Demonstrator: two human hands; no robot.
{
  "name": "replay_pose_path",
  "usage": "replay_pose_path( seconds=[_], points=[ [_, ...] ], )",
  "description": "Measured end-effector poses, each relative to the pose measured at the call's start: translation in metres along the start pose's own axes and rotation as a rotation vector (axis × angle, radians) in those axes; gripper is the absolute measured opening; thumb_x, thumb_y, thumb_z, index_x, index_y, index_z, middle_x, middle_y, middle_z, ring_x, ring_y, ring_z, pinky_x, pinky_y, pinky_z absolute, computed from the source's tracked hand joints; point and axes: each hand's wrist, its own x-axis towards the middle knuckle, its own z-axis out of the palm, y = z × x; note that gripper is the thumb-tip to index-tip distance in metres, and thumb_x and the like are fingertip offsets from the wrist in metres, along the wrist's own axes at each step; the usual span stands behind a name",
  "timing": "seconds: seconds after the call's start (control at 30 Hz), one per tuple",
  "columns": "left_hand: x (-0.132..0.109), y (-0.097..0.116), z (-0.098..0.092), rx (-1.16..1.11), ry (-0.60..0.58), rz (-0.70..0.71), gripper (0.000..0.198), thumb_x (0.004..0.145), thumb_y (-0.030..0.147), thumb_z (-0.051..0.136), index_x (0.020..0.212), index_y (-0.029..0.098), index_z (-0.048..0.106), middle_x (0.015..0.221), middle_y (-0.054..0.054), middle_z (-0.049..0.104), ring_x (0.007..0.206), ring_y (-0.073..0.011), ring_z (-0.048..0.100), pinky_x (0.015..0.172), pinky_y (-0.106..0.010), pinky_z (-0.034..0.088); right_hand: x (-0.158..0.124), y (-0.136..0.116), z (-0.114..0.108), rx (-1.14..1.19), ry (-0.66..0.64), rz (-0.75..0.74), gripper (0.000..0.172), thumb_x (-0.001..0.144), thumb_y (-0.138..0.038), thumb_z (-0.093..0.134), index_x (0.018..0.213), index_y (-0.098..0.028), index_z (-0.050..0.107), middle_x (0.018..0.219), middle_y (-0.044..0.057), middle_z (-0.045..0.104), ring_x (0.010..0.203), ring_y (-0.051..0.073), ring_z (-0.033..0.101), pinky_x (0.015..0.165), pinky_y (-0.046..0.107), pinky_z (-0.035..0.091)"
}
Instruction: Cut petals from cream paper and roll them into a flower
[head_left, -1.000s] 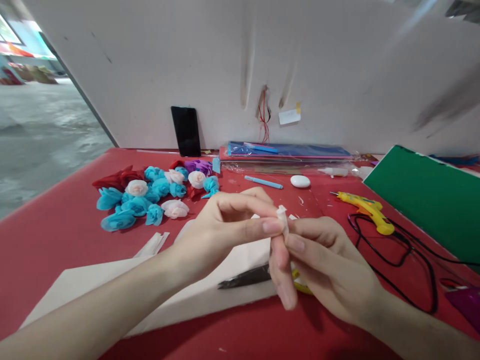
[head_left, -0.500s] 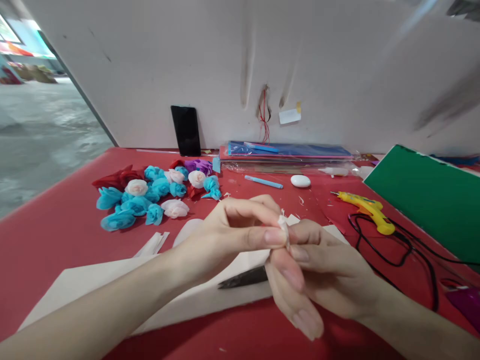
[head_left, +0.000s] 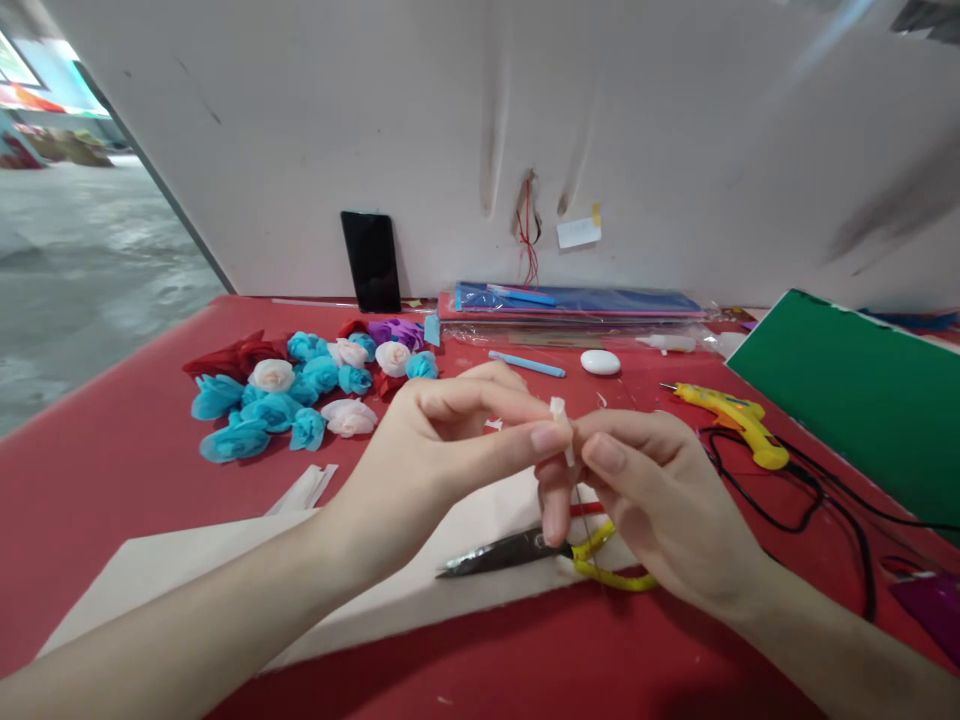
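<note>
Between the thumb and forefinger of my left hand (head_left: 480,440) is a small rolled piece of white crepe paper (head_left: 559,414), its top end sticking up. My right hand (head_left: 652,490) closes its fingertips at the lower end of that roll, from the other side. A thin wire or thread (head_left: 583,512) hangs beneath the fingers; its upper end is hidden. Below the hands, scissors (head_left: 491,555) with dark blades and yellow handles lie on a cream paper sheet (head_left: 405,620). The handles are partly covered by my right hand.
Blue, pink, red and purple paper flowers (head_left: 274,410) cluster at the left. A yellow glue gun (head_left: 739,420) with a black cord and a green board (head_left: 862,390) lie right. Behind are a phone (head_left: 371,262), a pen (head_left: 527,364), a white egg-shaped object (head_left: 600,362) and wrapped sheets (head_left: 577,318).
The paper roll stands higher and more upright in my fingers. My right hand has turned and its lower fingers have curled in, so the scissors' yellow handles and the thin wire now show.
</note>
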Motion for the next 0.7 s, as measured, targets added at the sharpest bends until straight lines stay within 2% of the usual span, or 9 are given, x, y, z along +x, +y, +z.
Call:
replay_pose_path(
  seconds=[0.1, 0.17, 0.27, 0.33, 0.4, 0.53, 0.7],
  points=[
    [-0.001, 0.0, 0.002, 0.06, 0.057, 0.003, 0.006, 0.076, 0.023, 0.067, 0.073, 0.026, 0.071, 0.056, 0.003, 0.057, 0.062, -0.0098, 0.055, 0.064, -0.022, 0.048, -0.002, -0.001, 0.002, -0.115, 0.076, -0.037, 0.013, 0.084, -0.025, 0.057, 0.08, -0.021, 0.068, 0.06, -0.003, 0.066, 0.054, 0.009, 0.061, 0.056, 0.02, 0.05],
    [-0.001, 0.0, 0.004, 0.081, 0.09, -0.003, 0.006, 0.075, 0.023, 0.067, 0.071, 0.025, 0.071, 0.059, 0.002, 0.057, 0.064, -0.0106, 0.055, 0.062, -0.022, 0.048, -0.003, -0.004, 0.005, -0.294, 0.124, -0.073, 0.014, 0.085, -0.024, 0.055, 0.077, -0.022, 0.067, 0.059, -0.005, 0.065, 0.054, 0.007, 0.061, 0.053, 0.016, 0.049],
    [-0.002, 0.0, 0.007, 0.083, 0.114, -0.001, 0.009, 0.077, 0.021, 0.066, 0.069, 0.024, 0.07, 0.065, 0.003, 0.055, 0.062, -0.0097, 0.054, 0.058, -0.022, 0.048, -0.003, -0.01, 0.009, -0.745, 0.202, -0.231, 0.016, 0.084, -0.022, 0.055, 0.072, -0.021, 0.065, 0.06, -0.005, 0.066, 0.051, 0.007, 0.06, 0.048, 0.014, 0.046],
    [-0.003, -0.001, 0.008, 0.128, 0.154, 0.023, 0.01, 0.076, 0.019, 0.066, 0.068, 0.023, 0.07, 0.066, 0.003, 0.055, 0.063, -0.0084, 0.054, 0.059, -0.02, 0.047, -0.003, -0.011, 0.011, -1.043, 0.245, -0.388, 0.016, 0.083, -0.019, 0.055, 0.07, -0.019, 0.063, 0.06, -0.003, 0.066, 0.05, 0.008, 0.059, 0.049, 0.017, 0.045],
    [-0.003, -0.002, 0.009, 0.191, 0.203, 0.048, 0.01, 0.075, 0.02, 0.067, 0.066, 0.022, 0.069, 0.066, 0.003, 0.057, 0.065, -0.0082, 0.053, 0.06, -0.018, 0.045, -0.004, -0.01, 0.012, -1.247, 0.277, -0.493, 0.017, 0.083, -0.016, 0.054, 0.068, -0.018, 0.061, 0.059, -0.001, 0.066, 0.05, 0.01, 0.058, 0.051, 0.02, 0.044],
    [-0.003, -0.003, 0.01, 0.243, 0.254, 0.053, 0.01, 0.073, 0.021, 0.068, 0.063, 0.022, 0.068, 0.067, 0.003, 0.06, 0.066, -0.0099, 0.054, 0.061, -0.02, 0.045, -0.007, -0.005, 0.014, -1.387, 0.285, -0.523, 0.017, 0.084, -0.015, 0.052, 0.069, -0.017, 0.059, 0.058, 0.0, 0.064, 0.05, 0.011, 0.058, 0.051, 0.021, 0.042],
    [-0.006, -0.003, 0.012, 0.216, 0.252, 0.061, 0.01, 0.073, 0.019, 0.068, 0.064, 0.023, 0.069, 0.066, 0.004, 0.059, 0.064, -0.0077, 0.054, 0.059, -0.017, 0.047, -0.009, -0.007, 0.019, -1.335, 0.315, -0.478, 0.02, 0.083, -0.012, 0.05, 0.066, -0.019, 0.059, 0.052, -0.001, 0.062, 0.044, 0.01, 0.055, 0.046, 0.022, 0.04]
  ],
)
